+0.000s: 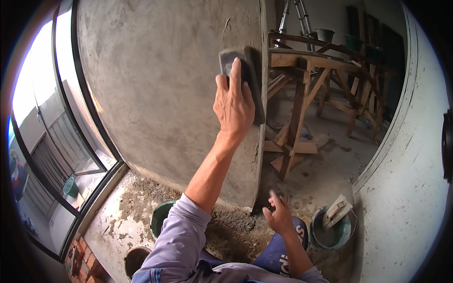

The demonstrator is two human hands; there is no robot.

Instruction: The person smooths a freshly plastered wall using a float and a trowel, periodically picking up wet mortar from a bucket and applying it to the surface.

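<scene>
Grey, freshly plastered wall (165, 94) fills most of what I see through the head camera, ending in a vertical corner edge just right of the middle. One dark rectangular float (241, 78) lies flat against that wall, high up and right at the corner edge. My left hand (233, 106) presses on it with the fingers stretched out over its back and the palm on its lower part, so the hand is spread flat and not curled round it. My right hand (279, 216) hangs low over my blue-clad knee near the foot of the wall; its fingers are loosely bent and half open, and I see nothing in it.

On the concrete floor (325, 179) I count three buckets close to me: one green bucket (160, 218) at the wall's base by my left sleeve, one dark round bucket (135, 258) nearer the lower edge, and one green bucket with wooden tools (332, 226) beside the white wall at the right. A fourth, small green pot (71, 187) stands outside beyond the one dark-framed glass door (71, 141) on the left. Past the corner stands one rough wooden trestle scaffold (306, 85), with one metal ladder (295, 16) behind it.
</scene>
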